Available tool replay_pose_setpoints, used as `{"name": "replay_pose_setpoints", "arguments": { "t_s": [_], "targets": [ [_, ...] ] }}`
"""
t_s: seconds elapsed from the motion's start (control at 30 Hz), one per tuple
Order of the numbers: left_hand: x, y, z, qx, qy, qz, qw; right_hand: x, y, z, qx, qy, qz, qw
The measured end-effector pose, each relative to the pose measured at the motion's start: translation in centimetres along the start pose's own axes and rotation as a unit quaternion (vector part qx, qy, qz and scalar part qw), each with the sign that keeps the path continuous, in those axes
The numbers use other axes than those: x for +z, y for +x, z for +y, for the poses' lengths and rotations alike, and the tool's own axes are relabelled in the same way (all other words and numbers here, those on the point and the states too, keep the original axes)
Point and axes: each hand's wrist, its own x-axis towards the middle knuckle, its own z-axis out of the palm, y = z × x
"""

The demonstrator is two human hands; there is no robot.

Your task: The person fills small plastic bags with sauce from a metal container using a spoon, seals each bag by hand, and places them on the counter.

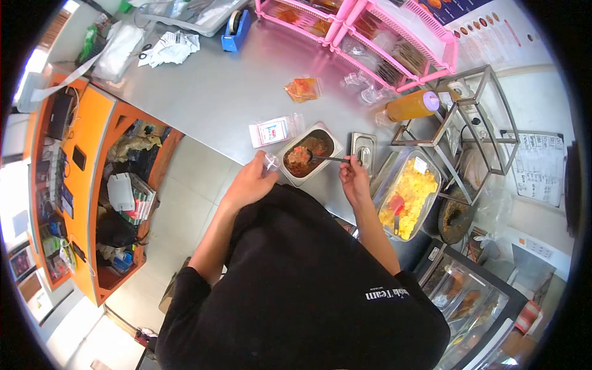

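Note:
My right hand pinches the black handle of a spoon, whose bowl dips into a steel food pan. Reddish-brown chunky sauce fills part of that pan, and a lump of it sits at the spoon's end. On the pan's left side, my left hand grips a small clear plastic bag close to the rim. A pack of clear bags with a printed label lies just beyond it. Farther back rests a filled bag of orange-red sauce.
Right of the pan are a steel lid and a tub of yellow food with a red spoon. A bottle of yellow liquid stands near a metal rack. Pink baskets and a blue tape dispenser line the back.

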Motion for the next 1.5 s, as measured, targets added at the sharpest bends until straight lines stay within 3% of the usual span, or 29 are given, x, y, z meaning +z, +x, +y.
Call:
{"name": "replay_pose_setpoints", "arguments": {
  "t_s": [0.23,0.33,0.43,0.83,0.93,1.2,1.5],
  "targets": [
    [-0.1,-0.4,1.1,0.071,-0.018,0.015,0.997,-1.4,1.9,-0.1,0.007,0.042,-0.009,0.999],
    [-0.1,0.0,1.4,0.068,-0.103,-0.032,0.992,-1.9,2.8,0.0,0.007,0.060,-0.023,0.998],
    [0.3,0.6,1.2,0.145,0.002,0.009,0.989,-2.1,3.5,-0.2,0.013,0.068,-0.034,0.997],
    [-0.5,1.1,3.2,0.247,0.195,0.061,0.947,0.1,2.7,-3.9,-0.017,0.056,-0.054,0.997],
    [-0.6,1.6,5.3,0.257,0.245,0.057,0.933,1.0,2.1,-5.5,-0.031,0.054,-0.100,0.993],
    [-0.6,3.4,9.6,0.319,0.278,0.018,0.906,2.3,1.2,-7.0,-0.052,0.023,-0.116,0.992],
    [0.4,5.0,9.4,0.364,0.267,0.008,0.892,6.8,-2.3,-8.4,-0.097,-0.096,-0.071,0.988]
  ]
}}
